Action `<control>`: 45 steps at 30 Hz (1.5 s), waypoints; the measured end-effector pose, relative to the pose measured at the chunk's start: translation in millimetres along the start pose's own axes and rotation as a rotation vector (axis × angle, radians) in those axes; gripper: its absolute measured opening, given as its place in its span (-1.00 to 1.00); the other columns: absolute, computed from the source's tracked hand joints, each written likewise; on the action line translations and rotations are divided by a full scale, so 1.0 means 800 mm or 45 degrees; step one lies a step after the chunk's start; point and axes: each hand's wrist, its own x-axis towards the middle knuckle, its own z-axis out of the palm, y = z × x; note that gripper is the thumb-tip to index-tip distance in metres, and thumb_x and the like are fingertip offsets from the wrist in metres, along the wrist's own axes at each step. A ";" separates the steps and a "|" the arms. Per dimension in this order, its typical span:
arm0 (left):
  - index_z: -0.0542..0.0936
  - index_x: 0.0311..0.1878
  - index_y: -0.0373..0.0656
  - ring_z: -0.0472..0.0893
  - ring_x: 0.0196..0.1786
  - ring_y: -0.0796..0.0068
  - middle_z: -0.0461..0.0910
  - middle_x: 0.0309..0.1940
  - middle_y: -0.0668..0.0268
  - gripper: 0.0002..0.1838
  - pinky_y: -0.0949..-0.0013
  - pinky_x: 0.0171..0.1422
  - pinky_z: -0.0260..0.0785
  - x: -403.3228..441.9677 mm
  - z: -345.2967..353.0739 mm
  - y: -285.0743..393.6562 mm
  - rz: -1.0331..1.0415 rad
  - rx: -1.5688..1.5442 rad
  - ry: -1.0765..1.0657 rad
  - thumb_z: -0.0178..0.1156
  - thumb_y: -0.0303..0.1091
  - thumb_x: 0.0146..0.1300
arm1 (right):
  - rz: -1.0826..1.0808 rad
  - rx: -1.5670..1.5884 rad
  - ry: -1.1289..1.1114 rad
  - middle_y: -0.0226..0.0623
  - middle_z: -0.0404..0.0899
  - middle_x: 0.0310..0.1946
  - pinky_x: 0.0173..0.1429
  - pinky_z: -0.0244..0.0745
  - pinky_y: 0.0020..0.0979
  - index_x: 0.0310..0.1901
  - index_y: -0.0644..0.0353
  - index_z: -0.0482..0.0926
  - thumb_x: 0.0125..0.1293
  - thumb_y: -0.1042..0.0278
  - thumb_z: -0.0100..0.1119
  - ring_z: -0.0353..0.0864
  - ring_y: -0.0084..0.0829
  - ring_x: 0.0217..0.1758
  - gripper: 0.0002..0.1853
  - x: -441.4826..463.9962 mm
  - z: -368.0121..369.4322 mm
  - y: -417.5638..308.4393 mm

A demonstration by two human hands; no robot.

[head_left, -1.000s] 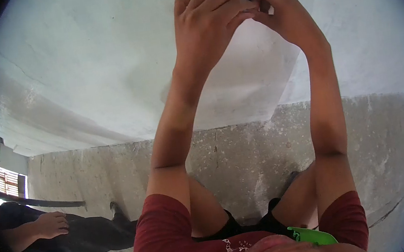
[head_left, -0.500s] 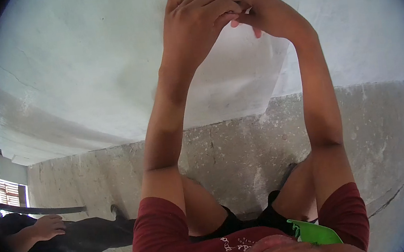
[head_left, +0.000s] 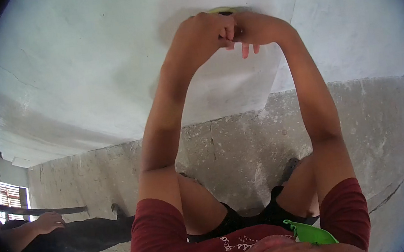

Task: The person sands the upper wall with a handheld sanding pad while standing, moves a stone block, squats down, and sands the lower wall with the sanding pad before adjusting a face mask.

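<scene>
My left hand (head_left: 204, 35) is raised against the pale wall, its fingers curled round something I cannot make out. Beside it, and touching it, my right hand (head_left: 254, 30) is bent at the wrist and closed at the thumb side, with a couple of fingertips hanging below. What lies between the two hands is hidden. Just behind and above them shows a round thing with a yellow-green rim and a dark middle (head_left: 223, 11), mostly covered by the hands.
The pale wall (head_left: 90, 64) meets a speckled concrete floor (head_left: 235, 152). At the lower left is another person's hand (head_left: 49, 222) above dark trousers (head_left: 94, 233). Behind that person is a barred window (head_left: 5, 190). A green cloth (head_left: 314, 232) hangs at my neck.
Both hands have come down and lower in view, with the left fingers more curled. The round yellow-rimmed thing also sits lower and is more covered. The right hand's fingertips now show below it.
</scene>
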 end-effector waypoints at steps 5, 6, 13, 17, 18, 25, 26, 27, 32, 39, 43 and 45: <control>0.46 -0.49 -0.16 0.60 -0.40 0.20 0.59 -0.56 0.27 -0.75 0.20 -0.33 0.37 -0.006 0.033 -0.010 0.030 0.040 -0.111 0.39 -0.40 -0.11 | 0.136 -0.031 -0.205 -0.28 0.62 -0.12 -0.37 0.63 -0.39 -0.09 0.13 0.54 0.30 0.23 0.01 0.73 -0.35 -0.19 -0.75 0.008 0.015 0.021; 0.44 -0.49 -0.15 0.59 -0.40 0.19 0.58 -0.55 0.27 -0.71 0.21 -0.33 0.35 -0.006 0.040 -0.015 0.028 0.025 -0.144 0.42 -0.35 -0.11 | 0.156 -0.032 -0.243 -0.27 0.62 -0.09 -0.35 0.65 -0.37 -0.06 0.13 0.54 0.31 0.24 0.00 0.72 -0.35 -0.14 -0.74 0.008 0.018 0.027; 0.42 -0.49 -0.13 0.59 -0.35 0.18 0.58 -0.52 0.28 -0.66 0.18 -0.32 0.36 -0.011 0.083 -0.029 0.037 0.013 -0.305 0.47 -0.32 -0.15 | 0.184 0.059 -0.405 -0.24 0.59 -0.05 -0.32 0.72 -0.34 0.13 0.05 0.48 0.30 0.39 0.11 0.71 -0.34 -0.16 -0.65 0.017 0.043 0.083; 0.38 -0.49 -0.14 0.56 -0.33 0.11 0.55 -0.52 0.23 -0.57 0.16 -0.28 0.36 -0.016 0.110 -0.031 -0.035 -0.077 -0.415 0.50 -0.22 -0.14 | 0.242 -0.009 -0.487 -0.25 0.61 -0.02 -0.31 0.69 -0.39 0.13 0.08 0.49 0.30 0.31 0.12 0.70 -0.37 -0.08 -0.64 0.017 0.058 0.106; 0.39 -0.47 -0.13 0.57 -0.31 0.11 0.56 -0.49 0.23 -0.59 0.16 -0.27 0.37 -0.018 0.118 -0.035 0.004 -0.102 -0.416 0.48 -0.21 -0.11 | 0.248 -0.056 -0.488 -0.27 0.61 -0.01 -0.29 0.69 -0.40 0.15 0.05 0.49 0.28 0.29 0.16 0.70 -0.38 -0.09 -0.61 0.016 0.061 0.117; 0.49 -0.33 -0.06 0.62 -0.23 0.14 0.62 -0.38 0.28 -0.71 0.16 -0.19 0.42 -0.012 0.130 -0.018 0.044 0.080 -0.513 0.37 -0.15 0.05 | 0.281 -0.380 -0.466 -0.35 0.63 0.02 -0.08 0.62 -0.41 0.24 -0.15 0.49 0.11 0.09 0.40 0.66 -0.35 -0.07 -0.39 -0.003 0.055 0.113; 0.49 -0.33 -0.06 0.62 -0.23 0.14 0.62 -0.38 0.28 -0.71 0.16 -0.19 0.42 -0.012 0.123 -0.011 0.049 0.077 -0.517 0.37 -0.15 0.05 | 0.287 -0.375 -0.464 -0.35 0.63 0.02 -0.08 0.62 -0.41 0.24 -0.15 0.49 0.11 0.09 0.40 0.66 -0.35 -0.07 -0.39 -0.009 0.050 0.105; 0.50 -0.30 -0.06 0.62 -0.21 0.15 0.63 -0.37 0.28 -0.71 0.17 -0.18 0.42 -0.012 0.116 -0.004 0.068 0.062 -0.489 0.38 -0.16 0.05 | 0.277 -0.423 -0.446 -0.33 0.64 0.02 -0.05 0.60 -0.40 0.20 -0.12 0.52 0.08 0.07 0.42 0.66 -0.35 -0.06 -0.41 -0.013 0.044 0.098; 0.52 -0.21 -0.05 0.62 -0.20 0.18 0.63 -0.34 0.29 -0.71 0.16 -0.15 0.43 -0.009 0.098 0.007 0.161 0.063 -0.365 0.38 -0.21 0.05 | 0.125 -0.496 -0.310 -0.23 0.64 0.03 0.01 0.54 -0.38 0.07 0.07 0.59 0.05 0.12 0.45 0.67 -0.33 -0.07 -0.48 -0.019 0.025 0.103; 0.49 -0.08 0.01 0.60 -0.05 0.26 0.57 -0.07 0.39 -0.69 0.14 0.02 0.39 0.007 0.063 0.037 0.300 0.149 0.066 0.33 -0.34 0.11 | -0.253 -0.316 0.140 -0.28 0.66 -0.25 -0.01 0.52 -0.31 -0.02 0.15 0.55 -0.02 0.41 0.46 0.65 -0.30 -0.11 -0.53 -0.046 -0.022 0.079; 0.47 -0.09 -0.01 0.61 -0.03 0.31 0.53 0.03 0.44 -0.67 0.19 -0.03 0.41 0.019 0.061 0.039 0.467 0.269 0.471 0.35 -0.35 0.07 | -0.410 -0.219 0.461 -0.25 0.65 -0.18 0.04 0.57 -0.36 0.11 0.12 0.52 0.06 0.59 0.34 0.66 -0.32 -0.14 -0.49 -0.049 -0.041 0.062; 0.47 -0.03 -0.02 0.59 0.03 0.34 0.50 0.11 0.44 -0.63 0.17 0.07 0.39 0.020 0.056 0.045 0.423 0.238 0.491 0.35 -0.31 0.10 | -0.506 -0.238 0.670 -0.29 0.64 -0.06 0.07 0.56 -0.41 0.23 -0.05 0.49 0.13 0.76 0.17 0.66 -0.36 -0.09 -0.37 -0.044 -0.049 0.059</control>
